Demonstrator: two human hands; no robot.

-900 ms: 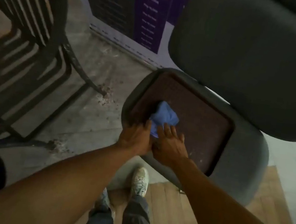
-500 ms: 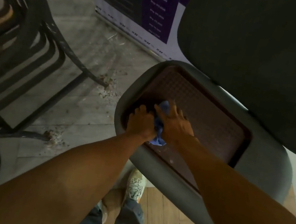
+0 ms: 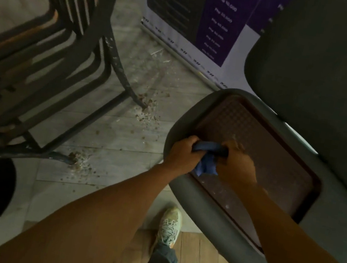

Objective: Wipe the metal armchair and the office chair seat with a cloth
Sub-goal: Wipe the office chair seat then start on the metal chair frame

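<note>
Blue cloth (image 3: 207, 159) sits bunched between our left hand (image 3: 184, 153) and right hand (image 3: 238, 163), both grips clamped on it, over the office chair seat (image 3: 276, 160) at centre right.

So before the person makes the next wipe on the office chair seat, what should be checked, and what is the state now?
1. Cloth held: ok, both the left hand and right hand grip the blue cloth.
2. Cloth spread flat: not ok, it is bunched between the hands.
3. Cloth over the office chair seat: ok, near its front left corner.
4. Seat clean: not ok, pale specks show on it.
5. Metal armchair already wiped: cannot tell.
</note>
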